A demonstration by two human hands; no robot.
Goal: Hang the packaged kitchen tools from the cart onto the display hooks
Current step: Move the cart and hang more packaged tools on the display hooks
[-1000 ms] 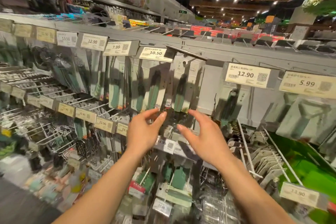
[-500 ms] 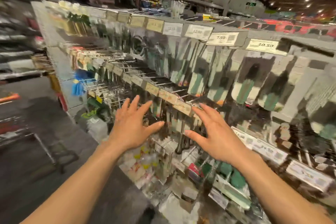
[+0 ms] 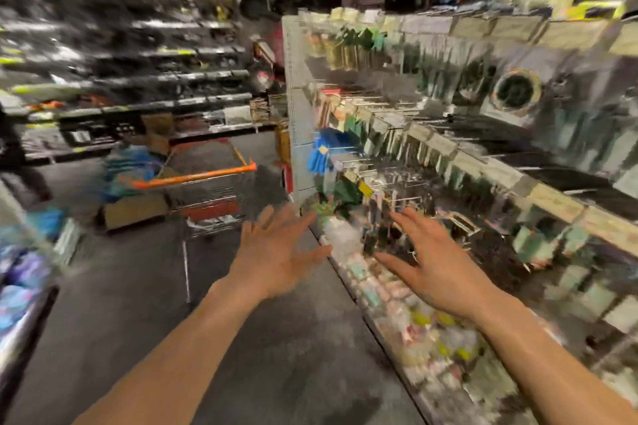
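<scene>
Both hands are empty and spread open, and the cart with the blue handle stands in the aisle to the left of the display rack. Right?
Not quite: the cart has an orange handle, as the head view shows. The rest holds: the left hand and right hand are empty and open, and the cart stands left of the display rack.

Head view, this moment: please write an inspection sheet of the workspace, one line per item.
Surface: dark aisle floor, bare where visible.
Job's things: shopping cart with orange handle stands left of the display rack; packaged goods hang on the hooks, too blurred to identify.
Clutter: cardboard box on the floor beside the cart.
Hands: left hand and right hand both open, fingers spread, holding nothing.
Cables: nothing seen.
Surroundings: store shelves across the aisle; picture heavily motion-blurred.
</scene>
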